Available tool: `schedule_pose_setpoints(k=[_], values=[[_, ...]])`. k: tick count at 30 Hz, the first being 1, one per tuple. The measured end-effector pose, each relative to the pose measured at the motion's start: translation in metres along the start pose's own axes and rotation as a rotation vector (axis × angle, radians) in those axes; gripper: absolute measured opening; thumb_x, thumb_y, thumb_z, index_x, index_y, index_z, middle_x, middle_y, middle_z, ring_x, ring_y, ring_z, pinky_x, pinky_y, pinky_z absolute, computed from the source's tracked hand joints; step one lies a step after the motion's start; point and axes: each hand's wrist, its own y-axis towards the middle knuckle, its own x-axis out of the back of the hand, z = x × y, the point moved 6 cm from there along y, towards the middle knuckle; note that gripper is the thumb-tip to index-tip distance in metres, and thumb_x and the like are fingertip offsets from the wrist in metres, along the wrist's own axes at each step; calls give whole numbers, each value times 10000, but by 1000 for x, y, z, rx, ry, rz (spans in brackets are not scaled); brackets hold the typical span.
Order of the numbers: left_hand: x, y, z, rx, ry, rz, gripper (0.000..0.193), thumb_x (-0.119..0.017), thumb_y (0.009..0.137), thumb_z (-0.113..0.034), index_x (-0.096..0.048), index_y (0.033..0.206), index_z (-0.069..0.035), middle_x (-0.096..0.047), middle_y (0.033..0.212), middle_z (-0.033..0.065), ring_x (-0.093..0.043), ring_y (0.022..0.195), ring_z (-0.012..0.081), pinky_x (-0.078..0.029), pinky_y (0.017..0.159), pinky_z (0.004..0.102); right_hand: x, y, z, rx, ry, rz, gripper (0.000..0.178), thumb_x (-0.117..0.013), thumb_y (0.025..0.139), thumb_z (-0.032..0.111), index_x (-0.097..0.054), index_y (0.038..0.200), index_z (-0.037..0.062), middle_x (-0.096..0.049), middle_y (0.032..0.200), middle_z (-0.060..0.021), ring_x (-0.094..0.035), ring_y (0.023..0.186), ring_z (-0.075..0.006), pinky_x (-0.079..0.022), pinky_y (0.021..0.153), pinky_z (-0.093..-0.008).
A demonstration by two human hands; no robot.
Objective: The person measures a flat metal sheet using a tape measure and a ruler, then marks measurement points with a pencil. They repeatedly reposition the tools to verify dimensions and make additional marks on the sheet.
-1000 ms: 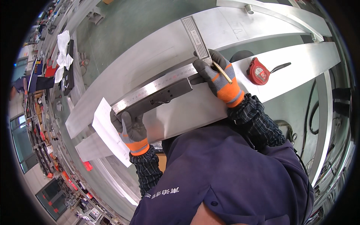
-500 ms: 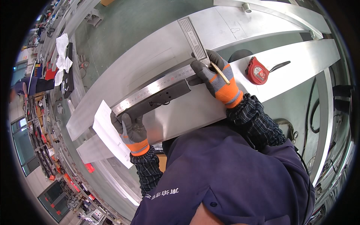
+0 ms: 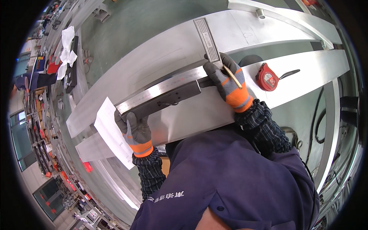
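Note:
My left hand (image 3: 137, 131), in a grey and orange work glove, grips the left end of a dark metal bar (image 3: 143, 109) with small holes and a slot. Along the bar's far edge lies the steel blade of a try square (image 3: 208, 40), whose ridged grey handle points away from me. Wrapped round the square's corner and the bar's right end is my gloved right hand (image 3: 230, 85). A thin wooden pencil (image 3: 232, 76) also sticks out from its fingers. Both pieces are held over a pale metal sheet, and the fingertips under the bar are hidden.
On a metal strip to the right lies a red tape measure (image 3: 267, 77) with a black strap. White paper (image 3: 111, 132) is beside my left hand. A curved metal frame piece (image 3: 283, 19) rests at the far right. Crowded racks and a person's dark clothing (image 3: 36, 85) show at the far left.
The view has shifted slightly, so the hands, square and bar appear a little further right. The blade's tilt has changed and its markings now catch glare. Both hands keep their grip.

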Motion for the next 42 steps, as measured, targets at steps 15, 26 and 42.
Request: schedule_pose_setpoints(k=[15, 26, 42], values=[[5, -5, 10, 4, -95, -14, 533, -605, 1083, -108, -405, 1577, -110, -630, 1369, 120, -692, 1201, 280, -673, 920, 473, 14, -14, 6, 963, -1382, 116, 344, -519, 1072, 22, -640, 1392, -11, -665, 1307, -232, -745, 1027, -296, -638, 768, -344], [-14, -22, -28, 143, 43, -101, 467, -641, 1046, -84, -485, 1486, -110, -667, 1230, 94, -731, 1076, 246, -666, 931, 477, 18, -12, -8, 302, -405, 47, 460, -633, 1081, 263, -551, 1365, -90, -681, 1113, -161, -760, 869, -251, -652, 691, -349], [313, 185, -123, -548, 559, -592, 311, -805, 953, -162, -689, 1212, -33, -794, 1102, 103, -732, 1069, 243, -508, 1022, 335, 41, -10, 41, 943, -1424, -194, 666, -770, 959, 42, -507, 1571, 52, -726, 1293, -219, -760, 1042, -313, -605, 876, -398]])
